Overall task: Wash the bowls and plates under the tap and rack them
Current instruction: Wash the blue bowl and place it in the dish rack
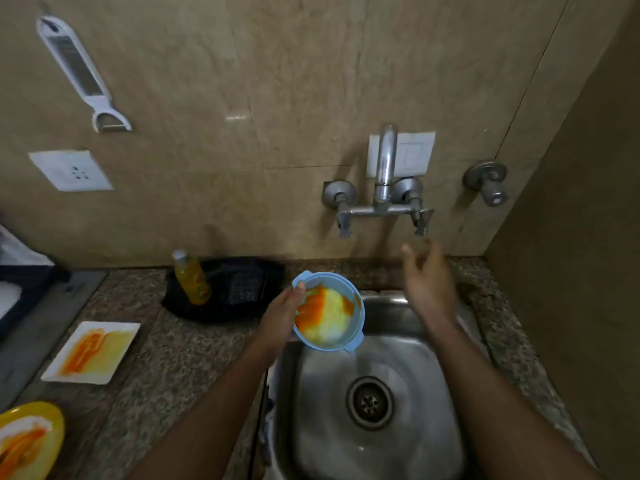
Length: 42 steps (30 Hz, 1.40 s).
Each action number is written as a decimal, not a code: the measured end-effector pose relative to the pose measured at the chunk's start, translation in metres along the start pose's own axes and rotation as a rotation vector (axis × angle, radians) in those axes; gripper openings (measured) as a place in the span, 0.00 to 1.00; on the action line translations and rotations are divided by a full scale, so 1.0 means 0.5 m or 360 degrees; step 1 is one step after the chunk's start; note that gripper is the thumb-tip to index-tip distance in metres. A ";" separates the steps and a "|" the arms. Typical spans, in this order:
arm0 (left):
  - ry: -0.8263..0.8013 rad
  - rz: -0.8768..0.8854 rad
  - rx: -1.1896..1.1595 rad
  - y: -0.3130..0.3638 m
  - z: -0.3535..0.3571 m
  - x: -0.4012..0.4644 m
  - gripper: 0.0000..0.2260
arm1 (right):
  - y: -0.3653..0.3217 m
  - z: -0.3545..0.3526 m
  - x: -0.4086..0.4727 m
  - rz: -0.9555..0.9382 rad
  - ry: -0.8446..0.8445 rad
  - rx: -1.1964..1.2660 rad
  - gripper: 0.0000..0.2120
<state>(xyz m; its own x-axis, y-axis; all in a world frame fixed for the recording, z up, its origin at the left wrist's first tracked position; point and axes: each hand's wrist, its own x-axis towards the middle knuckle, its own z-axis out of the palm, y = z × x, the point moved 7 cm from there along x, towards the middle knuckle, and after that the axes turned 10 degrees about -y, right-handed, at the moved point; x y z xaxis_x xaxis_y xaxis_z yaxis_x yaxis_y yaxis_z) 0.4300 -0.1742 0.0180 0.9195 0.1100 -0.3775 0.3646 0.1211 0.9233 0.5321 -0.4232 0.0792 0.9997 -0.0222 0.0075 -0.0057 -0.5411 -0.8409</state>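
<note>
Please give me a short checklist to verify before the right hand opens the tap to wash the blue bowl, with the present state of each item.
1. Round light blue plastic bowl held firmly: ok, the left hand grips its rim, thumb inside.
2. Bowl positioned over the stainless steel sink: ok, it hangs over the sink's back left corner.
3. Bowl under the chrome wall tap spout: cannot tell, the spout outlet is not clear.
4. Right hand free to reach the right tap lever: ok, open and just below it, not touching.
5. Water running: not ok, no stream is visible.
6. Sink drain unblocked: ok, nothing lies on it.
</note>
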 end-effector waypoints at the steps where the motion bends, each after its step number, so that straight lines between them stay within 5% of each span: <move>1: -0.0036 0.0022 0.0004 0.006 0.007 0.008 0.18 | -0.013 -0.020 0.023 -0.0011 0.0052 -0.0108 0.22; 9: -0.0158 0.0044 0.0012 0.019 0.052 0.056 0.15 | -0.041 -0.059 0.105 -0.0141 0.0235 -0.0796 0.25; 17: -0.0129 0.0053 0.0021 0.019 0.085 0.087 0.17 | -0.051 -0.050 0.111 -0.0247 0.0314 -0.1014 0.24; 34: -0.0267 0.0048 -0.0041 0.021 0.150 0.103 0.17 | -0.035 -0.053 0.113 -0.0235 0.0098 -0.0799 0.25; 40: -0.0275 0.0039 -0.0118 0.024 0.161 0.133 0.18 | -0.015 -0.067 -0.004 -0.0552 0.0386 -0.0382 0.08; 42: -0.0290 0.0011 -0.0168 0.022 0.170 0.146 0.19 | -0.006 -0.019 -0.018 -0.0619 0.0011 -0.0335 0.11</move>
<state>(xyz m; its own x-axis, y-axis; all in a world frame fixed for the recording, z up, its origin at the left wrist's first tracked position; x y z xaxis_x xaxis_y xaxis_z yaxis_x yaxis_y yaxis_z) 0.5134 -0.2485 0.0068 0.9368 -0.0677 -0.3433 0.3495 0.2247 0.9096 0.5229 -0.4293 0.0868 0.9282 0.2115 0.3061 0.3657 -0.6699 -0.6461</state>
